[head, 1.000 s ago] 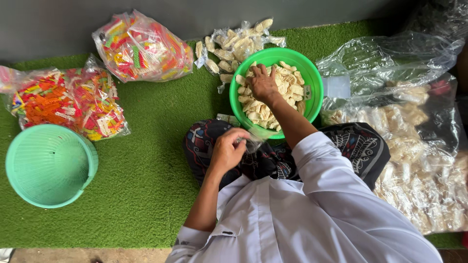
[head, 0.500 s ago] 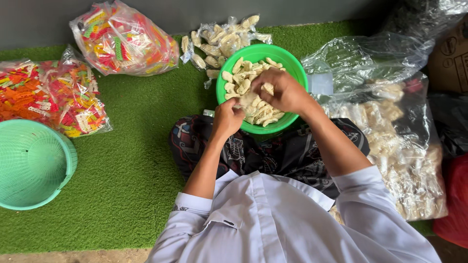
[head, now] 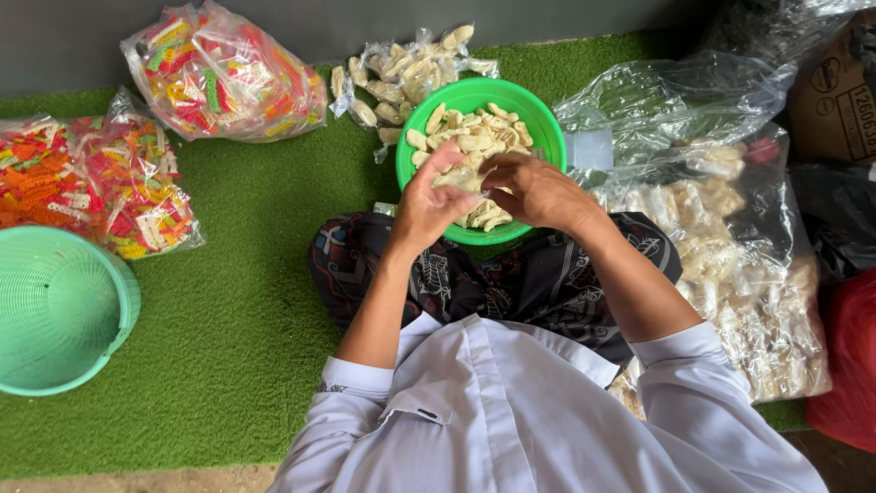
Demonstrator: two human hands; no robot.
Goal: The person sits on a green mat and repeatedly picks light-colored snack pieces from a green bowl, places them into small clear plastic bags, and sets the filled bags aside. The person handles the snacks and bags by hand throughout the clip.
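A bright green bowl (head: 538,123) full of pale crackers (head: 474,137) sits on green turf just past my knees. My left hand (head: 427,203) and my right hand (head: 534,190) meet over the bowl's near half. Between their fingertips they hold a small clear plastic bag (head: 467,179) with some pale crackers in it. The right hand's fingers curl over the bag's top, and the left thumb and fingers pinch its left side. Exactly how much is in the bag is hidden by the fingers.
A pile of small filled cracker packets (head: 406,64) lies behind the bowl. Two bags of colourful snacks (head: 224,78) (head: 87,187) lie at the left, with a teal basket (head: 59,310) below them. Large clear bags of pale crackers (head: 730,265) lie at the right, beside a red bag (head: 844,365).
My right hand left the crackers in the bowl and came to meet the left hand. Both hands now hold the small bag over the bowl's near edge.
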